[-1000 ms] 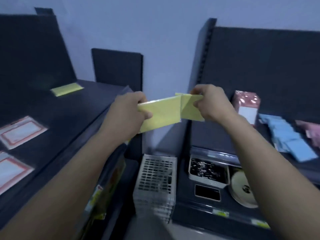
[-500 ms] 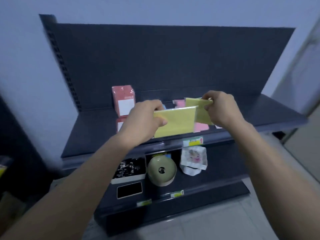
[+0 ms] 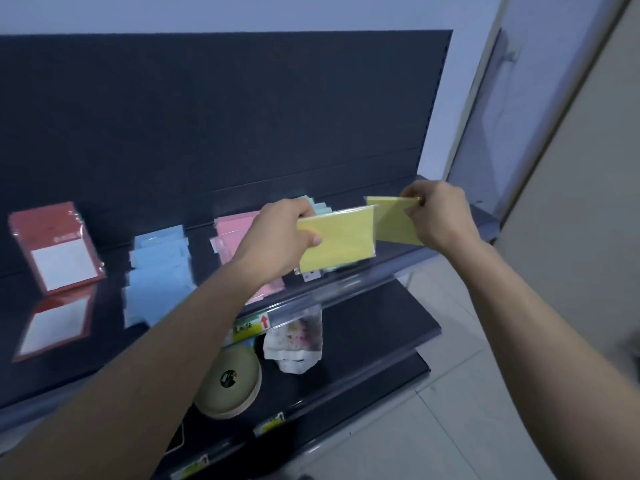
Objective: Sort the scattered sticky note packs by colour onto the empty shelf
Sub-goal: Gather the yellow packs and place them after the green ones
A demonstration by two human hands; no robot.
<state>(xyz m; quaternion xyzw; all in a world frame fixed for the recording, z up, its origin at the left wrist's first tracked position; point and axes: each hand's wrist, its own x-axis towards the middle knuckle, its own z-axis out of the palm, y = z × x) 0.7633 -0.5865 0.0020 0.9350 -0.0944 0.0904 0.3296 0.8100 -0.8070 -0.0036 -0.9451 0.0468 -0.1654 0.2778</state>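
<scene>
My left hand (image 3: pixel 284 230) grips a yellow sticky note pack (image 3: pixel 337 240) by its left edge, held over the front of the dark shelf (image 3: pixel 346 292). To its right, my right hand (image 3: pixel 438 214) pinches a second yellow pack (image 3: pixel 393 221) by its top corner, above the shelf's right end. Lying on the shelf are a row of blue packs (image 3: pixel 159 268), a row of pink packs (image 3: pixel 235 233) partly hidden by my left arm, and pale green packs (image 3: pixel 320 206) behind my left hand.
A red pack with a white label (image 3: pixel 57 245) leans against the back panel at the left, another red one (image 3: pixel 57 323) lying flat before it. On the lower shelf sit a round beige case (image 3: pixel 230 384) and a patterned bag (image 3: pixel 298 341). A door frame (image 3: pixel 540 161) stands to the right.
My view has swung right from the side shelving to face this shelf squarely. Both hands carried the yellow packs along and have drawn them apart, the right one moving toward the shelf's right end.
</scene>
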